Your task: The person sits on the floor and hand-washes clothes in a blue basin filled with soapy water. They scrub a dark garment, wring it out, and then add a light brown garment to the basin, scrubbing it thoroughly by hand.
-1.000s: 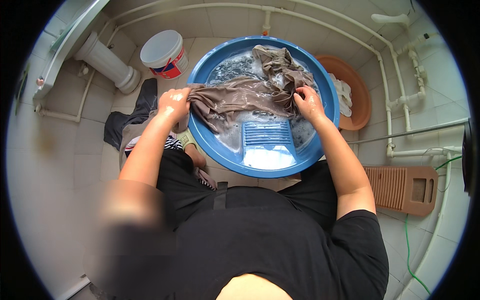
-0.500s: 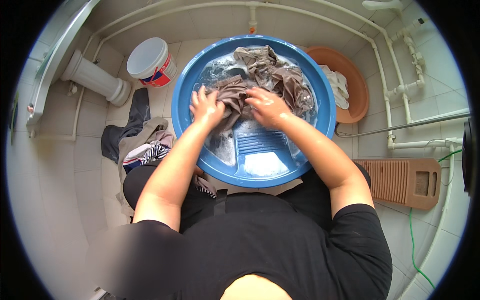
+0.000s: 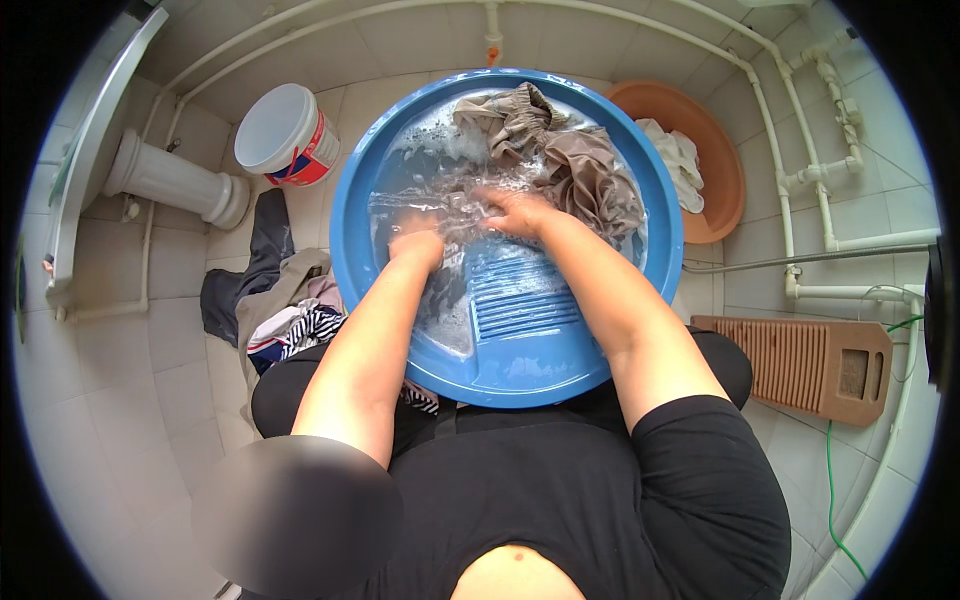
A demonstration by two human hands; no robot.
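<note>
A large blue basin [image 3: 667, 215] of sudsy water stands in front of me, with a ridged blue washboard [image 3: 525, 298] built into its near side. My left hand [image 3: 417, 240] is wrist-deep at the left, its fingers hidden by splashing water. To its right, my right hand [image 3: 517, 213] is partly in the water, fingers stretched out and a little apart, just beyond the ridges. Wet taupe fabric [image 3: 592, 185] with a gathered edge lies bunched at the far right of the basin. Whether either hand touches cloth under the splash, I cannot tell.
A white bucket [image 3: 275, 130] stands far left, near a pile of dark and striped clothes [image 3: 262, 285]. An orange-brown basin [image 3: 725, 190] holds white cloth [image 3: 675, 160] at far right. A brown washboard [image 3: 800, 365] lies right of my knee. White pipes [image 3: 790, 190] line the walls.
Both hands have gone down into the water, and the part of the taupe fabric between them has sunk under the splash. More of the built-in washboard ridges shows.
</note>
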